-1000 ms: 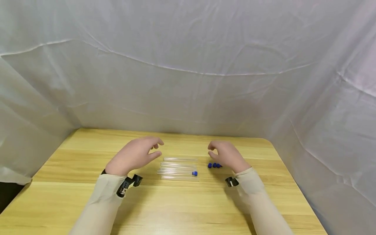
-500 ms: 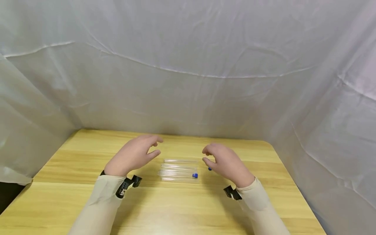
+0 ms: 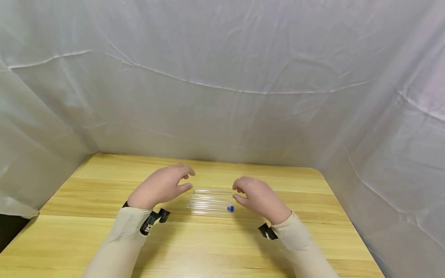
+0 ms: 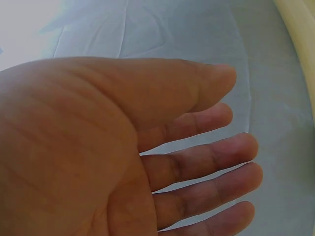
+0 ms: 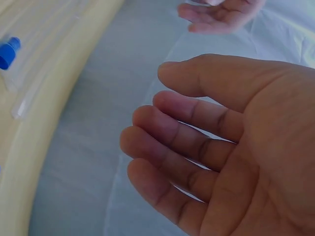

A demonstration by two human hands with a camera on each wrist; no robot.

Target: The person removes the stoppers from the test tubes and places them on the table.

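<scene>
While working down from the biggest thing, begin with the white sheet filling the upper frame: well apart from both hands, probably no hazard. Next, the wooden table across the lower frame: smooth and flat, with no visible lip, so likely to let anything round roll away. Then the left hand, centre-left, hovering just beside the left ends of the clear tubes, fingers loosely curved, released, grasping nothing; palm plainly empty in the left wrist view. Then the right hand, centre-right, equally released and empty, fingertips at the right ends of the tubes; cannot tell whether touching. Risk here, as a judgement: closing in from both ends at once could nudge the whole row instead of one piece. As for the tubes themselves, lying side by side at centre frame between the two hands: thin, see-through, hard to tell apart, so easy to pinch two together or knock one loose. Smallest, the blue cap on the right end of one of the nearer tubes, close to the right fingertips: liable to be brushed, turning or shifting that piece.
</scene>
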